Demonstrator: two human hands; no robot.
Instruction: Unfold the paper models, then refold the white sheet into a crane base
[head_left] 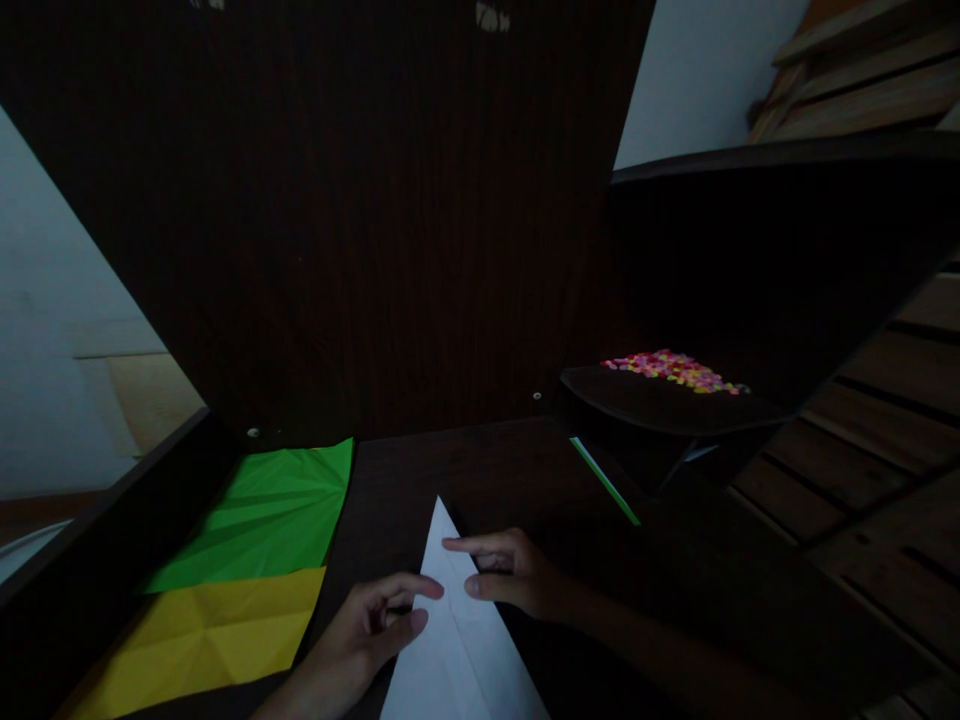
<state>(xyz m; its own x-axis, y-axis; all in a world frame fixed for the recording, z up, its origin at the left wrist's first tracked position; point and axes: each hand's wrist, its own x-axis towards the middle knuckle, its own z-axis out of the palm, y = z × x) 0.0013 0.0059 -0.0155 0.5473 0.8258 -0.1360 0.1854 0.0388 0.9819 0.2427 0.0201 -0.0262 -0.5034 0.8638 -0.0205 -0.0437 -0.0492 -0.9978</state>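
A white sheet of paper, folded to a long point, lies on the dark desk with its tip away from me. Creases run down its middle. My left hand rests at its left edge, index finger and thumb apart and touching the top of the paper. From the right, my right hand reaches over the other edge. Its index finger is stretched out near the tip, and the thumb lies lower on the paper. The other fingers of both hands are curled. Neither hand visibly grips the sheet.
Left of the paper lie a creased green sheet and a creased yellow sheet. A thin green-and-white strip lies to the right. Small colourful pieces are heaped on a corner shelf. A dark wooden panel rises behind the desk.
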